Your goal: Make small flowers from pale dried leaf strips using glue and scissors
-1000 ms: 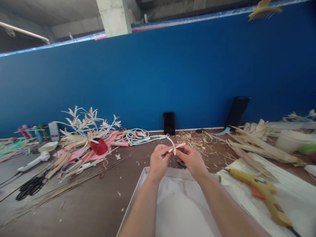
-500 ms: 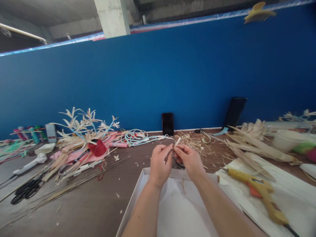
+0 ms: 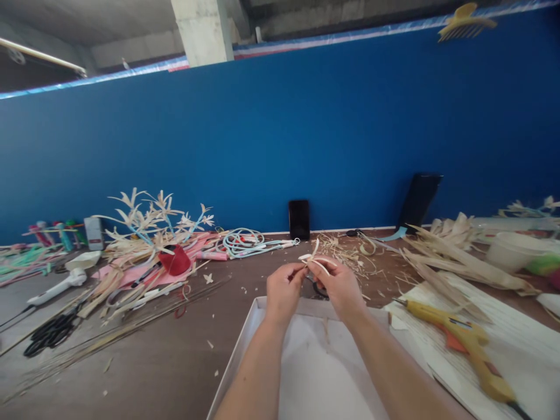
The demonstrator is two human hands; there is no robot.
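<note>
Over the far edge of a shallow white box [image 3: 324, 382], both hands meet at a small flower of pale husk strips [image 3: 315, 248]. My left hand [image 3: 282, 294] is closed, thumb and fingertips pinching the flower's base from the left. From the right, my right hand [image 3: 343, 289] pinches it too, with a curved strip lying across its fingers. Several narrow petals stick out above the fingertips; the lower part is hidden by the fingers. Just beyond, the table carries a scatter of husk shavings [image 3: 339, 249]. A dark ring-shaped piece [image 3: 321, 290] shows partly beneath my right hand.
On the right a yellow glue gun [image 3: 464, 338] lies on papers, near dried husks [image 3: 472, 262]. Finished-looking husk flowers stand by a red pot [image 3: 174, 261] at left, with black scissors [image 3: 52, 332] nearer. A phone [image 3: 298, 220] leans on the blue partition [image 3: 280, 128].
The husk flower has turned between my fingertips, and more of its petals show now, spread over my right fingers. Both hands stay in nearly the same place; the view has shifted slightly.
</note>
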